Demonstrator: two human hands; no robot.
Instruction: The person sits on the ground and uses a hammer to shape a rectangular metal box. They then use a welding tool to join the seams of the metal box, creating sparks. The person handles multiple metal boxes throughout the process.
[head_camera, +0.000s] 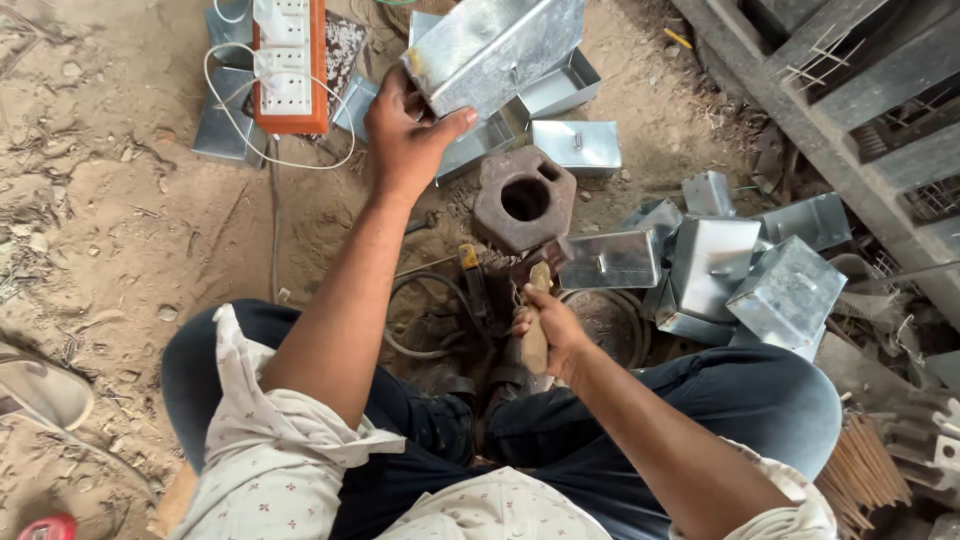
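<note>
— Head view: what's biggest?
— I see the shiny rectangular galvanized metal box (497, 45), far centre, my left hand (407, 128) clasping its corner.
— Smaller?
— Rusty octagonal iron block (523, 197) beneath; my right hand (548, 330) clenches the wooden hammer handle (536, 335), near centre.

One head camera looks steeply down, close, over lap and ground (120, 230).

The person wears a cream short-sleeved cotton shirt (270, 450) printed all over with small dark red sprigs, its sleeves ending above the elbows and its fabric creased in loose folds. Below it are dark navy trousers (700, 400) of plain cloth, wrinkled at the knees. Both forearms are bare, and the hands carry no gloves, rings or watch.
</note>
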